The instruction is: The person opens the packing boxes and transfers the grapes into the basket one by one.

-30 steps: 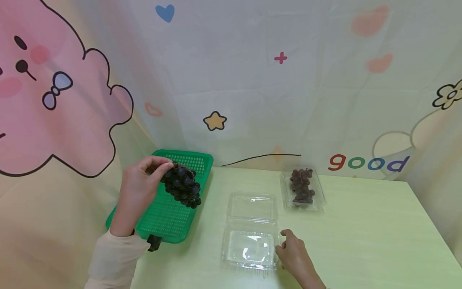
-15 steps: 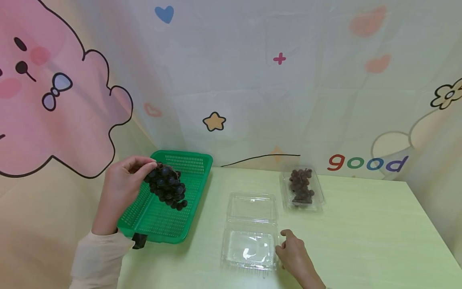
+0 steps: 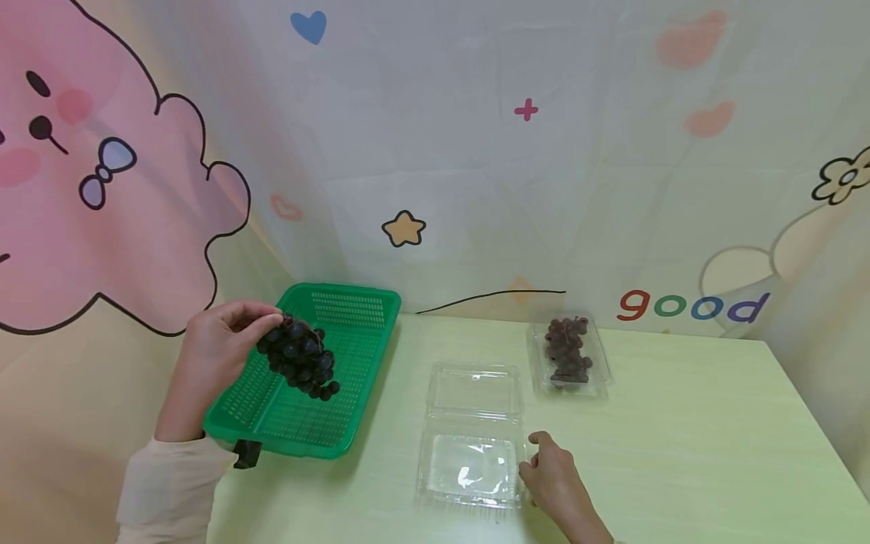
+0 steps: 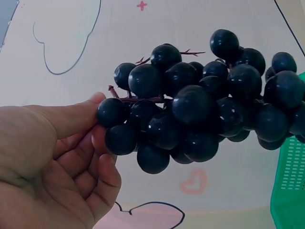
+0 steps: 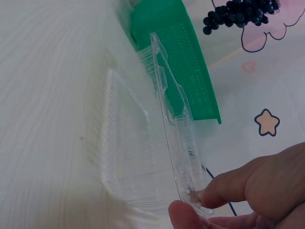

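A bunch of dark grapes (image 3: 299, 359) hangs tilted from my left hand (image 3: 219, 344), above the green plastic basket (image 3: 309, 427). In the left wrist view the thumb and fingers pinch the stem end of these grapes (image 4: 190, 105). My right hand (image 3: 559, 480) is at the right edge of an opened clear plastic clamshell box (image 3: 469, 468), its lid folded back toward the wall. Up close in the right wrist view, thumb and finger pinch the rim of this clamshell box (image 5: 143, 138). Nothing lies in the box.
A second clear box (image 3: 601, 378) with a bunch of grapes (image 3: 569, 347) inside stands behind and to the right of the opened one. Pale wood-grain table (image 3: 686, 423) spreads to the right. A printed cloth (image 3: 476, 166) hangs behind the table.
My left hand has moved left and slightly down with the grapes, from the basket's right part toward its left side. The right hand and the clamshell box have stayed in place.
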Tool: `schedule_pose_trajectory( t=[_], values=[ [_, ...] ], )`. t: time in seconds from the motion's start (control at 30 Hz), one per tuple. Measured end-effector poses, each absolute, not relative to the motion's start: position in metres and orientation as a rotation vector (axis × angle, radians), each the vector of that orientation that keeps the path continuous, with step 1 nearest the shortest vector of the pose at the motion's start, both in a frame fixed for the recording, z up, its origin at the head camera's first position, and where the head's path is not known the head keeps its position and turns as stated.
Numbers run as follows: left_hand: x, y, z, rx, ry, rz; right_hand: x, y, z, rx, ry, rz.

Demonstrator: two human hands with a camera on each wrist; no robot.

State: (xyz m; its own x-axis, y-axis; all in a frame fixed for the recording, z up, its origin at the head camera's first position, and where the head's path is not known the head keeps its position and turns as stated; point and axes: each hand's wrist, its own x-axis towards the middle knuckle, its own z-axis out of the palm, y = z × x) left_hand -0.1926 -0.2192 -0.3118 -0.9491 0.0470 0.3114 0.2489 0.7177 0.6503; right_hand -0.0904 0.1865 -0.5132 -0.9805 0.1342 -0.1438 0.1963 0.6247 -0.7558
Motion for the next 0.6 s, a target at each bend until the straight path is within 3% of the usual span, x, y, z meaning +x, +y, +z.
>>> schedule_pose_trajectory(
  t=[0.6],
  values=[
    [-0.202, -0.239, -0.322, -0.407, -2.864, -0.976, -0.091, 0.187, -0.512, 0.286, 2.756, -1.271]
  ],
)
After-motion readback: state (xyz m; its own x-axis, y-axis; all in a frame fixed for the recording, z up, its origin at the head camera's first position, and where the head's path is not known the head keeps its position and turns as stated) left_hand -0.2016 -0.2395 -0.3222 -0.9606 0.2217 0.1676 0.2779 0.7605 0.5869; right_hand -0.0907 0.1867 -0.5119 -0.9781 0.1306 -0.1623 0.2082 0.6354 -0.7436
